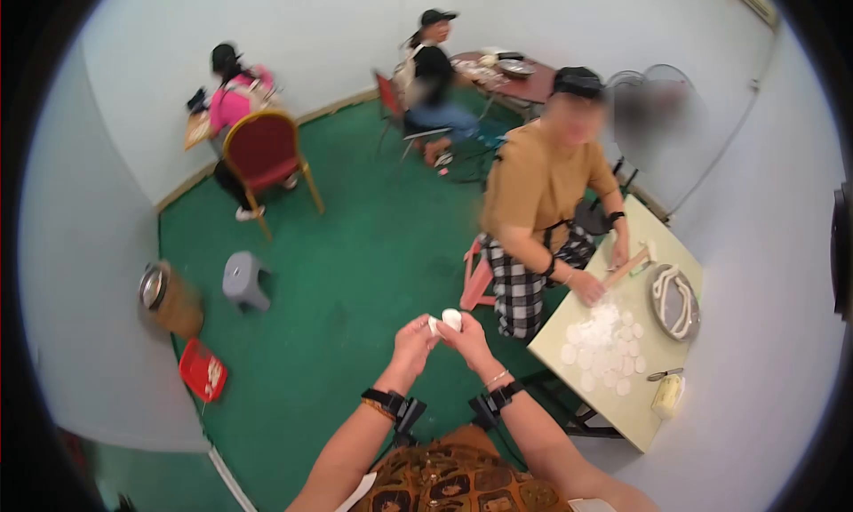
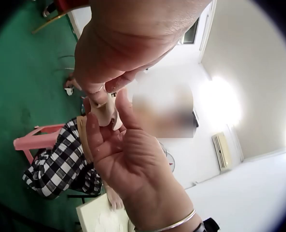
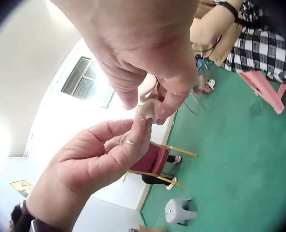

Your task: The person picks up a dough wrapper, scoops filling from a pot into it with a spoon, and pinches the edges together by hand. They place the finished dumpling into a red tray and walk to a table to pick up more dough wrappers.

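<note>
Held up in front of me is a small folded dough wrapper (image 1: 452,319), pale and soft, bent into a cupped fold in the left wrist view. My left hand (image 1: 412,346) pinches one side between thumb and fingertips. The thumb and fingers of my right hand (image 1: 471,344) grip the other side, and the two hands nearly meet. In the right wrist view the dough shows between both sets of fingertips, partly hidden by them. The inside of the fold is mostly covered by fingers.
At right, a pale table (image 1: 555,348) bears several flat dough rounds (image 1: 587,381), a metal pan (image 1: 693,327) with dough strips and a yellow-white package (image 1: 666,396). A person in a tan shirt (image 1: 524,188) works there with a rolling pin (image 1: 626,268). A grey stool (image 1: 244,276) stands at left.
</note>
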